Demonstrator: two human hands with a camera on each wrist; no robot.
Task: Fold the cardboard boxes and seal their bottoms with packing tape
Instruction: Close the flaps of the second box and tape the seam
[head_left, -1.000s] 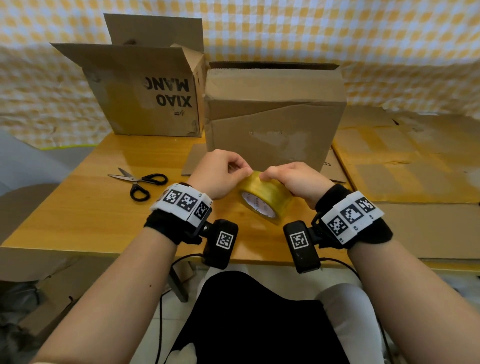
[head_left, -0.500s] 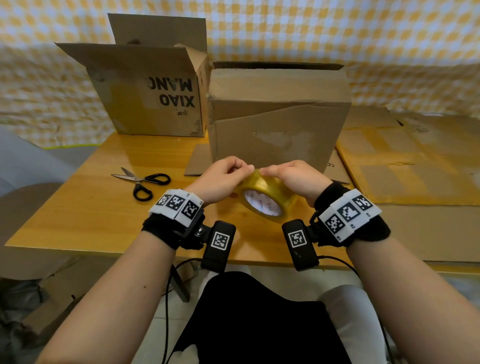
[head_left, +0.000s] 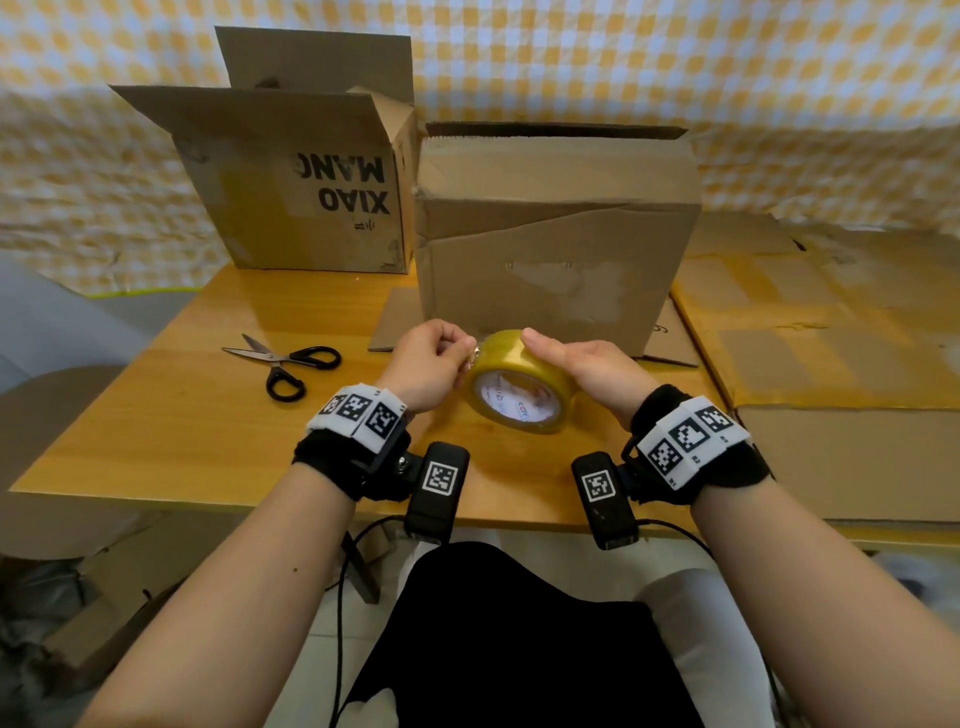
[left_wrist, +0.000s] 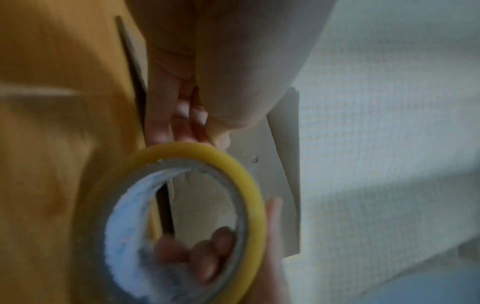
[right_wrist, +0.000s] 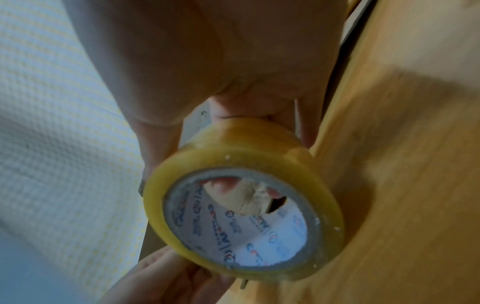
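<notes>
A yellow roll of packing tape (head_left: 519, 384) is held upright over the wooden table (head_left: 156, 426), between both hands. My right hand (head_left: 576, 364) grips the tape roll (right_wrist: 244, 201) with the thumb on top and fingers reaching into its core. My left hand (head_left: 431, 358) pinches at the roll's upper left edge, fingertips curled against the tape roll (left_wrist: 187, 222). Directly behind stands a plain cardboard box (head_left: 556, 234). A second box (head_left: 306, 182) printed "XIAO MANG", flaps open, stands at the back left.
Black-handled scissors (head_left: 285, 364) lie on the table left of my hands. Flattened cardboard sheets (head_left: 831, 332) cover the right side. A flat cardboard piece (head_left: 395, 322) lies under the plain box. A checked yellow cloth hangs behind.
The roll has turned more upright, showing its printed core. My right thumb now lies across its top, and my left fingertips stay at the upper left edge.
</notes>
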